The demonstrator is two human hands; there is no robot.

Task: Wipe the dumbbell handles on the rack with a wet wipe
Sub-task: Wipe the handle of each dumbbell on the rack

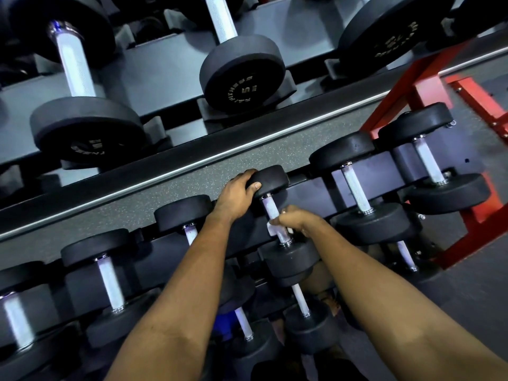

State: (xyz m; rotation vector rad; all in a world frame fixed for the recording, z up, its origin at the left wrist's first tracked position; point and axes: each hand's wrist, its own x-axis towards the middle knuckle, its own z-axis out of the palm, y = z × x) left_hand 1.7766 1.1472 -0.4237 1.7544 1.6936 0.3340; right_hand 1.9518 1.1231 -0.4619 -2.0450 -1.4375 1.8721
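A small black dumbbell lies on the middle tier of the rack, its silver handle (270, 209) running toward me. My left hand (238, 194) grips its far rubber head (270, 179), thumb on the near face. My right hand (298, 220) is curled round the lower part of the handle with a white wet wipe (275, 229) wrapped on the metal under the fingers. The near head (290, 259) sits just below my right hand.
Several more dumbbells sit in black saddles on this tier, one on the right (356, 189) and one on the left (110, 281). Larger dumbbells (242, 74) rest on the grey upper shelf. A red rack frame (395, 105) stands at the right on speckled grey floor (483, 298).
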